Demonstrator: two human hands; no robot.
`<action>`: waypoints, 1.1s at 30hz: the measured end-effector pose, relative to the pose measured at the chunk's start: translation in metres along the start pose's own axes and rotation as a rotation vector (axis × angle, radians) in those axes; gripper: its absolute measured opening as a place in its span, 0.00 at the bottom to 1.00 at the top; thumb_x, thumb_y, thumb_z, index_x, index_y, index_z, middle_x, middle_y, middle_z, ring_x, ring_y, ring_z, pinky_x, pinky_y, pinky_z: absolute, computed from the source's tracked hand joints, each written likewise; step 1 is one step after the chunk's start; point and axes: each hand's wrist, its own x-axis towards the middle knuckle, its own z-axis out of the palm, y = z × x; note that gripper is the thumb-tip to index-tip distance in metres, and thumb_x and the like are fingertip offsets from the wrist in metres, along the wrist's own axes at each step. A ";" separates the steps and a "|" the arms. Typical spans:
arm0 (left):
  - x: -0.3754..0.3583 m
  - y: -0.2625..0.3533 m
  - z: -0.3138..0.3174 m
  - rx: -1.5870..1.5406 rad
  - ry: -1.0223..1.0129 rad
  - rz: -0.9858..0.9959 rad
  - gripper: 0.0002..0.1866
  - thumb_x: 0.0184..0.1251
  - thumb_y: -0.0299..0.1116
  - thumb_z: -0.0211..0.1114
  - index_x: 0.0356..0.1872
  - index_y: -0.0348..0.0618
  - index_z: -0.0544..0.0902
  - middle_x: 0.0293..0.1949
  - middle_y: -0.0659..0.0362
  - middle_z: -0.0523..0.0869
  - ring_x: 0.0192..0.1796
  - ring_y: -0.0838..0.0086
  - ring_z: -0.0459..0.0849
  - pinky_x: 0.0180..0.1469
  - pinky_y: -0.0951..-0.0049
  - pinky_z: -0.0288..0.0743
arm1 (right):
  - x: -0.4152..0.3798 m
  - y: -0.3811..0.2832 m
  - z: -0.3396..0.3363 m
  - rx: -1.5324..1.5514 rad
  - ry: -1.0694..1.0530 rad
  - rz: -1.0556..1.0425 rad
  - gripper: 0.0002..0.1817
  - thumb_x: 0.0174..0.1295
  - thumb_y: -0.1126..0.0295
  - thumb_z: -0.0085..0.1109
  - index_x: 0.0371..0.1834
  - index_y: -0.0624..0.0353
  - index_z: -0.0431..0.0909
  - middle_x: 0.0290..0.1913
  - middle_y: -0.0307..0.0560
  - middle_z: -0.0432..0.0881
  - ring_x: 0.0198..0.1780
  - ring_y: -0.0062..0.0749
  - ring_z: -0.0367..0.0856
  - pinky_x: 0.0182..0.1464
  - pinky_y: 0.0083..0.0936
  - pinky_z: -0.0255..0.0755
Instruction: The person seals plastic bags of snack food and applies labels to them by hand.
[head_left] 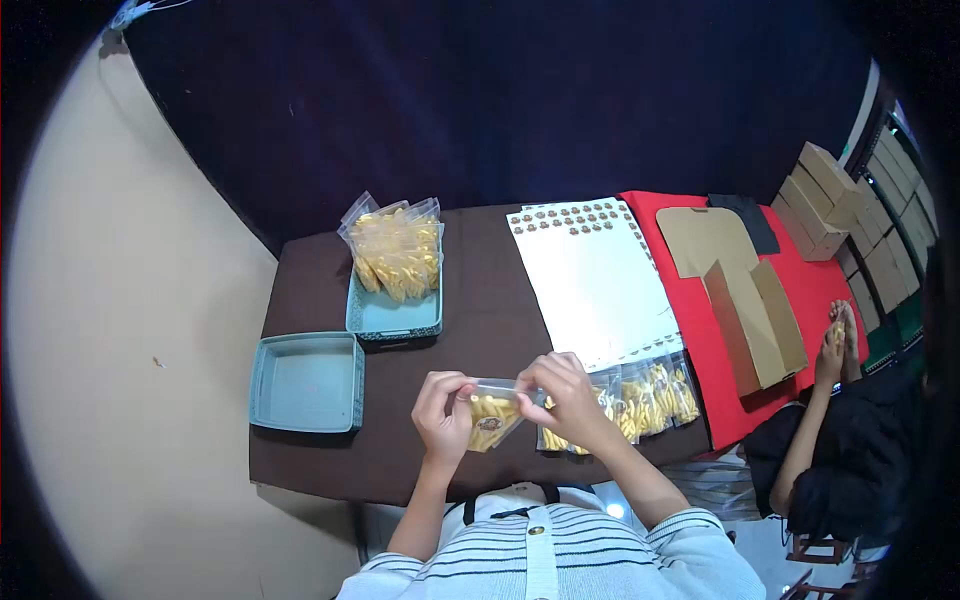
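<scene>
The left hand (pixel 443 412) and right hand (pixel 563 398) pinch the upper edge of a clear, flat plastic bag of yellow stick-shaped pieces (pixel 492 408), a round sticker (pixel 490 424) on its front, above a dark brown cloth-covered table (pixel 485 290); similar glossy bags (pixel 655 398) lie overlapping near a smooth white sheet (pixel 600 290)

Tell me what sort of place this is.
Probably a small packing workspace: filled bags piled in a blue basket, a sheet of round stickers matching one on the bag in hand, and an open cardboard box.
</scene>
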 end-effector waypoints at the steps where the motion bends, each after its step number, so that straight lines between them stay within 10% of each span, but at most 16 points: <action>1: 0.003 0.004 -0.002 0.025 0.009 0.001 0.03 0.53 0.20 0.62 0.26 0.36 0.76 0.25 0.56 0.78 0.28 0.69 0.77 0.30 0.76 0.71 | 0.000 0.000 -0.003 -0.013 -0.016 0.002 0.07 0.46 0.71 0.60 0.26 0.59 0.72 0.26 0.41 0.72 0.32 0.33 0.70 0.40 0.27 0.61; 13: 0.004 -0.002 -0.012 0.037 0.021 -0.048 0.06 0.60 0.26 0.60 0.27 0.34 0.75 0.28 0.58 0.77 0.31 0.76 0.75 0.33 0.80 0.69 | -0.009 0.004 -0.010 0.125 -0.040 0.101 0.05 0.49 0.73 0.59 0.25 0.60 0.73 0.26 0.43 0.74 0.33 0.32 0.72 0.38 0.26 0.65; 20: 0.003 -0.041 0.006 -0.050 -0.020 -0.232 0.06 0.60 0.27 0.60 0.28 0.34 0.76 0.28 0.57 0.78 0.32 0.74 0.77 0.36 0.79 0.71 | -0.016 0.023 0.002 0.616 -0.095 0.374 0.05 0.55 0.74 0.58 0.25 0.61 0.74 0.27 0.36 0.76 0.30 0.16 0.72 0.32 0.16 0.66; 22: 0.000 -0.049 0.018 -0.174 -0.061 -0.455 0.06 0.62 0.27 0.59 0.35 0.35 0.76 0.34 0.59 0.77 0.37 0.79 0.76 0.42 0.79 0.71 | -0.019 0.028 0.013 0.678 0.020 0.552 0.04 0.56 0.74 0.58 0.26 0.61 0.74 0.26 0.35 0.75 0.29 0.14 0.72 0.31 0.14 0.66; 26: -0.014 -0.020 0.035 -0.027 0.025 -0.270 0.18 0.54 0.25 0.64 0.47 0.38 0.72 0.44 0.54 0.73 0.45 0.70 0.75 0.47 0.74 0.70 | -0.021 0.030 0.021 0.681 0.186 0.692 0.06 0.57 0.72 0.58 0.28 0.64 0.76 0.26 0.35 0.77 0.27 0.13 0.71 0.29 0.12 0.66; 29: -0.021 -0.002 0.034 -0.086 -0.339 -0.206 0.21 0.56 0.28 0.64 0.50 0.37 0.70 0.49 0.56 0.72 0.50 0.72 0.74 0.50 0.75 0.70 | -0.015 0.015 0.027 0.679 0.198 0.625 0.05 0.57 0.73 0.58 0.30 0.64 0.76 0.27 0.36 0.77 0.28 0.14 0.73 0.31 0.13 0.67; 33: -0.023 -0.011 0.032 -0.204 -0.171 -0.256 0.11 0.58 0.21 0.59 0.44 0.33 0.76 0.43 0.52 0.77 0.42 0.71 0.80 0.45 0.76 0.75 | -0.011 0.011 0.018 0.442 0.073 0.397 0.08 0.58 0.71 0.55 0.37 0.64 0.78 0.35 0.43 0.78 0.38 0.23 0.76 0.40 0.20 0.68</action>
